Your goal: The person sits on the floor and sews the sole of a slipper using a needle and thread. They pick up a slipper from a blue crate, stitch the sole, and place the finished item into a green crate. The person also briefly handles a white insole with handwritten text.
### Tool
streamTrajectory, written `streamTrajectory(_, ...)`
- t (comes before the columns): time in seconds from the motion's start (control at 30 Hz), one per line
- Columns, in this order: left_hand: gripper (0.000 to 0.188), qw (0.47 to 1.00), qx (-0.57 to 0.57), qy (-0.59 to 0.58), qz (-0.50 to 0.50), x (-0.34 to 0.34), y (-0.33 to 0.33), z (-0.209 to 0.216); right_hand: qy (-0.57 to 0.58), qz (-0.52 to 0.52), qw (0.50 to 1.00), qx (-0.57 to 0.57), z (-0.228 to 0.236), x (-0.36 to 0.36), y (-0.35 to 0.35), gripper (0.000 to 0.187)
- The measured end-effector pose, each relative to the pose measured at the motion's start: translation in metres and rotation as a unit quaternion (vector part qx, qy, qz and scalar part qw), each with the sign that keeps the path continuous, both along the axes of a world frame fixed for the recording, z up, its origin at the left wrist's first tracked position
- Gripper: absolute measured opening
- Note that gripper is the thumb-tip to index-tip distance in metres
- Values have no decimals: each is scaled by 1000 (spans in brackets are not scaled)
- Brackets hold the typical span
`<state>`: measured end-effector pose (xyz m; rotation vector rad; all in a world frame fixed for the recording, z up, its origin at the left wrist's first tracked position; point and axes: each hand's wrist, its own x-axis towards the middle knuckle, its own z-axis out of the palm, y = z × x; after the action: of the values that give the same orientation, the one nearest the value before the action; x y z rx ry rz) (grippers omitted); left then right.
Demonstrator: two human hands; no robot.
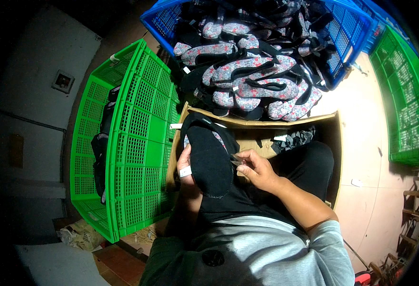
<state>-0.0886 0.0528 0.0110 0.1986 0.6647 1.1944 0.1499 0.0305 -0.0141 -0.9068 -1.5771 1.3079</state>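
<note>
A cloth shoe (210,164) with a black sole turned up toward me rests in my left hand (185,159), which grips it by its left edge. A strip of floral lining shows past the sole's upper right side, and white tags hang near the hand. Thread snips (235,161) are pinched in my right hand (259,172). Their blades point left at the sole's right edge; whether they touch it I cannot tell. Most of the shoe's upper is hidden beneath the sole.
A cardboard box (335,143) in front of my lap holds dark scraps (295,139). Beyond it, floral-lined shoes (254,71) heap up in and before a blue crate (350,38). A green crate (142,143) with dark items stands at left, another green crate (404,100) at far right.
</note>
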Motion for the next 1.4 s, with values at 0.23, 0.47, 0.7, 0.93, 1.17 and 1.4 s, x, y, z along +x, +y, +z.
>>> streamTrajectory(0.23,50,1000,15,-13,1,9,-3,7,-18,1,1000,19,6,2,0,34)
streamTrajectory(0.47,50,999,39,-17,-1,7,-3,2,-54,-5,996,69,8,4,1,36)
streamTrajectory(0.7,49,999,18,-34,17,6,0,-1,50,-18,999,10,-6,1,0,34)
streamTrajectory(0.93,47,1000,16,-11,-2,0,0,-4,1,32,999,38,0,8,2,29)
streamTrajectory(1.17,42,999,22,-39,16,10,-2,8,-33,28,992,118,7,8,5,27)
streamTrajectory(1.4,38,998,44,-41,8,15,-3,16,-61,24,994,83,14,8,4,28)
